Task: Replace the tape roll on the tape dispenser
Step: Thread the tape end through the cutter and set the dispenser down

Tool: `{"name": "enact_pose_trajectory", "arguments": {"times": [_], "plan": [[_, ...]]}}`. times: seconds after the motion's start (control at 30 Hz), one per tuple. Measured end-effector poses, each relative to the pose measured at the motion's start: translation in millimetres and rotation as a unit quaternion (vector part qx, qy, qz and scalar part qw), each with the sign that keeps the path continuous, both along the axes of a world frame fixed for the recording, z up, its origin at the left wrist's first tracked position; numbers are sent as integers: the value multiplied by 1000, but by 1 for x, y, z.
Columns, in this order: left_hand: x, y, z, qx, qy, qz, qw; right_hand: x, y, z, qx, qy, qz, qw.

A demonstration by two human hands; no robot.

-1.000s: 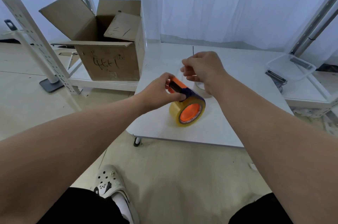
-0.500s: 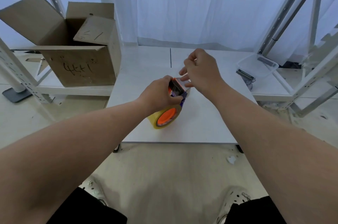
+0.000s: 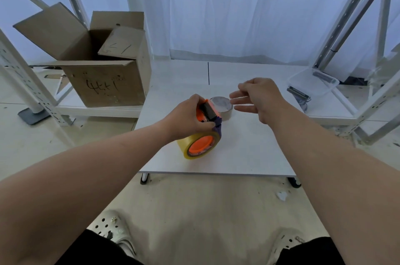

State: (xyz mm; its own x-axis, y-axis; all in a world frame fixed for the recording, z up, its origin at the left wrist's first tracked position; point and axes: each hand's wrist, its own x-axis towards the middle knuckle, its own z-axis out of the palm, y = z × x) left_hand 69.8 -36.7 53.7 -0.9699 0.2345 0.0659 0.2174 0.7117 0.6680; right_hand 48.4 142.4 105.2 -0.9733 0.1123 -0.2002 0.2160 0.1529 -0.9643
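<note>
Probably light, rigid, slick at the tape roll (image 3: 185, 143), so grasp the tape dispenser (image 3: 209, 111), on the table (image 3: 249, 147), by its handle inside the curled left hand (image 3: 186, 117), near the empty, loosely spread right hand (image 3: 259, 98).

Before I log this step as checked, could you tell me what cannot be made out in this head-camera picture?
Head view only.
1. Handle of the tape dispenser: covered by the left hand gripping it.
2. Near side of the grey roll: hidden by the dispenser.
3. Contents of the cardboard box: screened by its flaps.
4. Contents of the clear tub: too small, blurred.
</note>
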Motion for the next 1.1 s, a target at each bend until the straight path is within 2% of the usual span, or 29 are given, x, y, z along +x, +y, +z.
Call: {"name": "enact_pose_trajectory", "arguments": {"times": [0.17,0.33,0.53,0.67,0.83,1.1], "plan": [[0,-15,-1,10,-20,-9,1000,-4,-9,-13,-71,-74,-5,995],[3,-37,3,7,-39,-25,999,-10,-24,-27,37,-107,1,994],[12,-65,5,-49,-19,-34,998,-11,-61,-34,39,-141,32,989],[15,-86,3,-94,-42,-31,994,-7,-84,-40,29,-168,68,983],[16,-105,-1,-127,-72,-36,989,2,-105,-44,65,-145,125,979],[10,-107,-5,-129,-98,-43,986,1,-108,-50,122,-111,177,970]]}}
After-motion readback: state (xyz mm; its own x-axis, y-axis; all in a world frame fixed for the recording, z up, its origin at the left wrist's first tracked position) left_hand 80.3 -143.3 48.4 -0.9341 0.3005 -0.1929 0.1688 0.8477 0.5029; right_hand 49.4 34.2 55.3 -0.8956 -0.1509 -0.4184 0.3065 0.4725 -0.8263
